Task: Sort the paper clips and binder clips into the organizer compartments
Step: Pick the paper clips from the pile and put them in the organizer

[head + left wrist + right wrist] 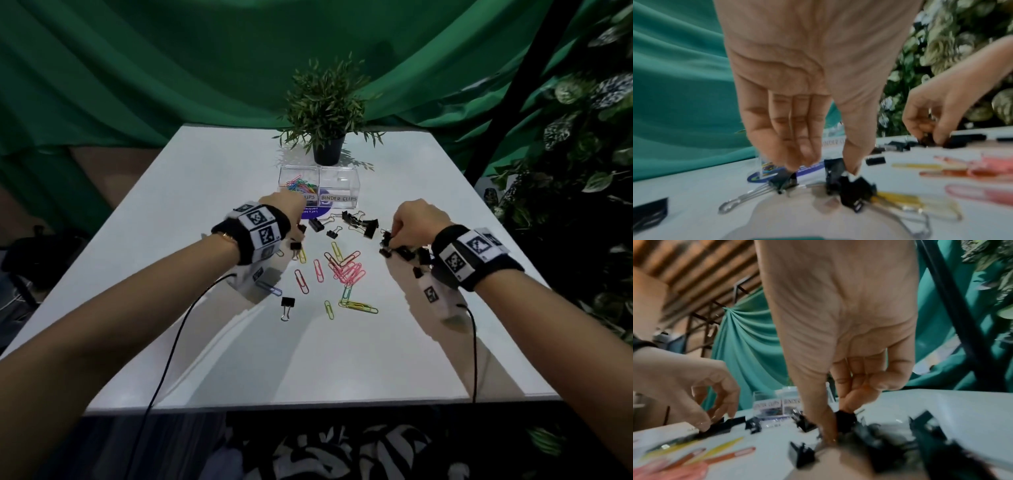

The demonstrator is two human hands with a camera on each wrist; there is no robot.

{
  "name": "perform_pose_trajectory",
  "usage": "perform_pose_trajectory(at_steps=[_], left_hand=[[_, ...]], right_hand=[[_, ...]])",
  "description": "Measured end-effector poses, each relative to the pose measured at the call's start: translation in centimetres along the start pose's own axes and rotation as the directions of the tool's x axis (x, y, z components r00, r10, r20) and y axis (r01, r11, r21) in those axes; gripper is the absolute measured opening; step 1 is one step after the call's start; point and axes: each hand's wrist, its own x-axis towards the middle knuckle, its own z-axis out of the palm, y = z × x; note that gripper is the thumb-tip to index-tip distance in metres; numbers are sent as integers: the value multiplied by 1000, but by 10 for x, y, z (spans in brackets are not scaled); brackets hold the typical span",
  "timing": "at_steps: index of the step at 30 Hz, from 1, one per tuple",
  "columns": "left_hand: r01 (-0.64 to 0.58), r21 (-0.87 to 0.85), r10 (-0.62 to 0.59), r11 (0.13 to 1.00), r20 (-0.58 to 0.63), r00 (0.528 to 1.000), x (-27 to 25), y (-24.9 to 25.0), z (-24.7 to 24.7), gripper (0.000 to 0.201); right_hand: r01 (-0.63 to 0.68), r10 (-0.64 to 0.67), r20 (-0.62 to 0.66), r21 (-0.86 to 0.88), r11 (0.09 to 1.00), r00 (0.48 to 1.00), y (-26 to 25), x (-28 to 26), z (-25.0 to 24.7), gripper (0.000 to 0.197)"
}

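Pinching downward, the left hand (797, 91) is seen in its wrist view with fingers (797, 146) and thumb brought close around small black binder clips (846, 190) lying on the white table (342, 359); whether one clip is truly gripped or only touched cannot be told, since that view is blurred. A black clip body with folded silver wire handles is touched by the fingertips, and a second black clip sits under the thumb. The right hand (416, 222) is curled over a cluster of black binder clips at the table's right side, and one of them appears to be nipped between thumb and fingers (851, 395) in the right wrist view. More black binder clips (356, 221) are scattered just in front of the organizer (339, 186), a clear two-compartment box set near the far middle of the table. Its left compartment holds a heap of multicoloured paper clips (299, 186); its right compartment bears a label reading BINDER CLIPS. Between the two hands, loose paper clips (346, 270) in pink, yellow, green and red are spread on the table, with the pink ones bunched together. A lone black binder clip (287, 305) lies nearer the person. Behind the organizer a potted plant (327, 113) stands before green drapery (137, 68).
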Motion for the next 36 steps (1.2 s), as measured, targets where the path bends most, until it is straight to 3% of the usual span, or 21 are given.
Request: perform_pose_trajectory(at_steps=[3, 5, 7, 9, 14, 16, 18, 21, 23, 29, 36], left_hand=[[-103, 46, 106, 994, -63, 992, 6, 10, 8, 35], [-277, -5, 274, 961, -116, 955, 5, 18, 15, 36], [-405, -54, 404, 913, -32, 914, -2, 25, 22, 42], [-449, -17, 449, 893, 80, 890, -12, 31, 27, 45], [-424, 11, 418, 906, 139, 897, -40, 23, 32, 30], [-375, -27, 375, 927, 146, 916, -52, 19, 32, 53], [-265, -34, 266, 964, 196, 944, -59, 20, 30, 89], [-176, 8, 170, 984, 216, 961, -61, 29, 33, 104], [-137, -50, 144, 989, 185, 972, -59, 37, 38, 97], [-71, -343, 110, 937, 95, 989, -46, 35, 45, 52], [-134, -375, 187, 917, 108, 976, -38, 25, 44, 31]], right_hand=[[18, -24, -115, -56, 998, 993, 4, 1, 9, 30], [182, -184, -156, -28, 983, 970, -3, -4, 13, 32], [363, -362, -51, 19, 931, 931, -17, -12, 18, 32], [463, -463, 87, 23, 886, 882, -30, -19, 26, 35], [526, -526, 143, 36, 849, 839, -32, -42, 31, 34], [527, -530, 162, 62, 848, 833, -29, -50, 27, 32], [486, -485, 216, 53, 872, 847, -26, -55, 23, 62], [440, -435, 266, 42, 897, 860, -28, -55, 25, 88], [435, -446, 238, 100, 895, 863, -32, -51, 29, 82], [423, -451, 101, 215, 880, 887, -43, -39, 36, 40], [396, -406, 40, 156, 905, 913, -46, -28, 37, 19]])
